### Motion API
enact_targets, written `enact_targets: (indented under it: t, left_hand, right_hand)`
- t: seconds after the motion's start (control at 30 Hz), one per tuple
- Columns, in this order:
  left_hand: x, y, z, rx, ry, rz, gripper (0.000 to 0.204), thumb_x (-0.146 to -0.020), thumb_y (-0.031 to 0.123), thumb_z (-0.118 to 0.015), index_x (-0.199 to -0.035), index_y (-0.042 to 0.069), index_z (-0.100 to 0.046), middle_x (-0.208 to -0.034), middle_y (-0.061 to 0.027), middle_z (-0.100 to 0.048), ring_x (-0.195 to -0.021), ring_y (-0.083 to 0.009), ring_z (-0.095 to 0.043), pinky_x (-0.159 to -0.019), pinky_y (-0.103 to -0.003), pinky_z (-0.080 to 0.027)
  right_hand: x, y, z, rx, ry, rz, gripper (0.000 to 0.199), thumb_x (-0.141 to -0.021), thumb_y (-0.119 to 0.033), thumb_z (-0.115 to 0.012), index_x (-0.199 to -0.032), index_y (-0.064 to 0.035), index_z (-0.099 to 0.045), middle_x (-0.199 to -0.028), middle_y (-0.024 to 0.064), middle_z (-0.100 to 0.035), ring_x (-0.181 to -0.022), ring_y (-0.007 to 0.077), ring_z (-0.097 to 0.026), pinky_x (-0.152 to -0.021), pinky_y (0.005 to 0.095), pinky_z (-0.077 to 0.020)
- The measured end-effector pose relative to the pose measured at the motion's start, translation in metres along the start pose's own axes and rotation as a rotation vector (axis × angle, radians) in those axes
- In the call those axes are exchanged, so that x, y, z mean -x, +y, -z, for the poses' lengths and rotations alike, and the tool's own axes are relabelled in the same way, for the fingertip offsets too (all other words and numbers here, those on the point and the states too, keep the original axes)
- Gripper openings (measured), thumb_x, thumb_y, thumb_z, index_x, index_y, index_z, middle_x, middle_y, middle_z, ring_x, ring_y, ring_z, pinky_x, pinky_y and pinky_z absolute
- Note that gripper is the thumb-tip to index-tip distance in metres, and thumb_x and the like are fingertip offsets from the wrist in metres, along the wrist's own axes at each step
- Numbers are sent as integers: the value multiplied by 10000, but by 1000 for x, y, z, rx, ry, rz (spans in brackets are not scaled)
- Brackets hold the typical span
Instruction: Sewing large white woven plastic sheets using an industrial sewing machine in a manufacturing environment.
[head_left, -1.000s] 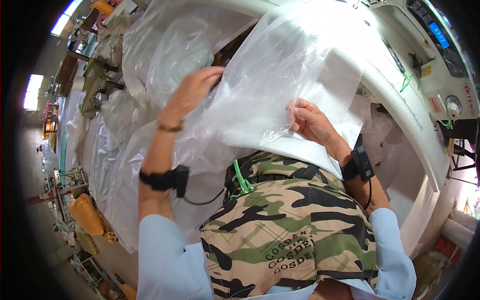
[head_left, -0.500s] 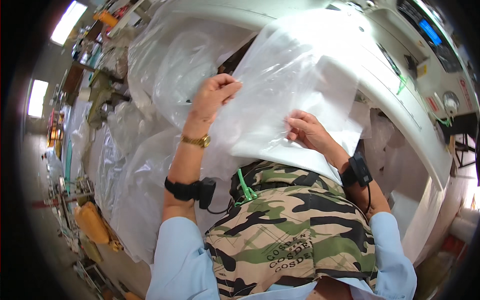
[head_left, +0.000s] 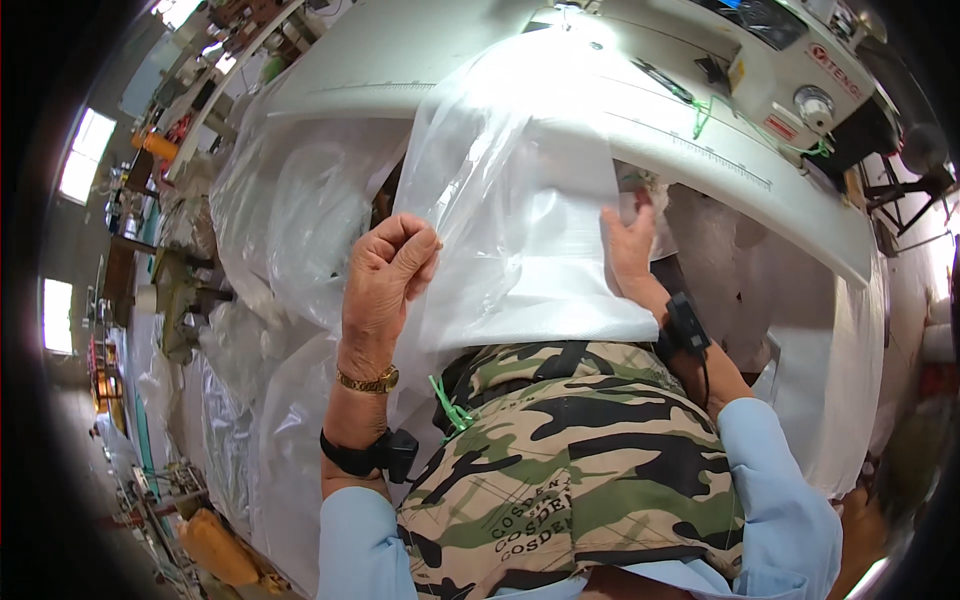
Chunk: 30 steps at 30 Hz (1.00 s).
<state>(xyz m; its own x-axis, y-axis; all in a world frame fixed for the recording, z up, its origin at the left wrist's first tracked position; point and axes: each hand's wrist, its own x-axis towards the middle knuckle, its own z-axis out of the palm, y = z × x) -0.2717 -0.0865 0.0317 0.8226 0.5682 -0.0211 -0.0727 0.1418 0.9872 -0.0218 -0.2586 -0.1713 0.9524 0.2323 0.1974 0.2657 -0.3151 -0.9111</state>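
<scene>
A clear plastic sheet (head_left: 460, 190) and a smooth white sheet (head_left: 565, 220) hang from the white sewing table (head_left: 380, 92) down onto my lap. My left hand (head_left: 388, 265) is closed in a pinch on the left edge of the clear plastic sheet. Beside the right edge of the white sheet is my right hand (head_left: 630, 245), its fingers stretched out and apart from the thumb. It holds nothing that I can see; whether it touches the edge I cannot tell. Under the bright lamp, glare washes out the sheets' far end.
A sewing machine (head_left: 800, 75) stands at the back right, with a green cord (head_left: 702, 118) near it. More clear plastic (head_left: 290, 200) bunches up on the left. Camouflage cloth (head_left: 590, 440) with a green tie (head_left: 452, 405) covers my front. Shelves and clutter line the far left.
My left hand has come nearer and leftward, still pinching the plastic. My right hand has left the sheet's surface for its right edge, fingers now extended. The whole view has also shifted.
</scene>
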Motion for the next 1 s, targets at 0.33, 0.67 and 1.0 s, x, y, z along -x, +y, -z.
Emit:
enact_targets:
  t: [0.33, 0.67, 1.0]
  left_hand:
    - [9, 3, -35, 10, -126, 147, 118, -978, 130, -654, -905, 39, -645, -677, 31, -567, -536, -11, -452, -434, -159, -299]
    - [27, -21, -57, -299, -195, 90, 100, -979, 96, -636, -941, 4, -642, -758, 27, -604, -676, -44, -525, -589, -203, -433]
    - [33, -17, -47, -586, -149, -51, 215, -977, 170, -648, -895, -17, -582, -680, -44, -504, -615, -83, -462, -548, -259, -403]
  right_hand:
    - [12, -118, 73, -473, -1176, -96, 217, -971, -203, -649, -1036, -9, -719, -879, 4, -699, -809, 73, -593, -728, 252, -491]
    - [81, -173, 93, -247, -1362, 382, 293, -977, -261, -580, -892, 13, -521, -872, 180, -554, -824, 330, -581, -757, 441, -471]
    - [84, -189, 63, 60, -1400, 746, 235, -927, -213, -620, -868, 7, -565, -866, 162, -602, -781, 371, -608, -740, 452, -491]
